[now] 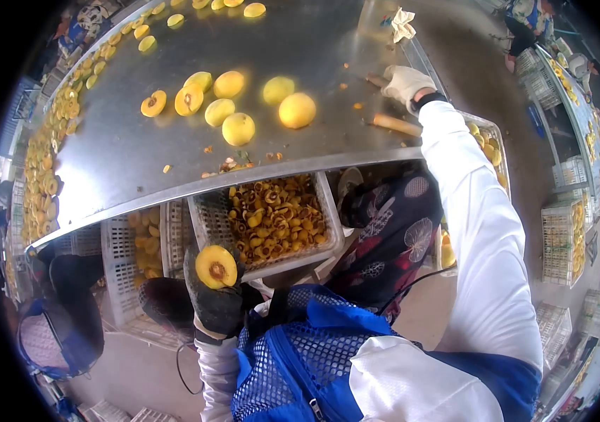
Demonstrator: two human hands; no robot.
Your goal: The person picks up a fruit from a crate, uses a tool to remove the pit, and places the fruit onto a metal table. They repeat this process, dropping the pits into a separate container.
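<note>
My left hand, in a dark glove, is closed around a halved yellow peach, its cut face and brown-red centre turned up. It is just in front of the table edge, beside a crate of peach scraps. My right hand, in a white glove, is at the right side of the metal table. Its fingers are closed on a brown, stick-like handle; the tool's working end cannot be made out. Another wooden handle lies on the table below that wrist. Several peaches sit left of it.
Under the table edge stands a white crate full of peach scraps. Another crate with peach pieces is further left. Peach halves line the table's far left edge. A person sits at left; more crates stand at right.
</note>
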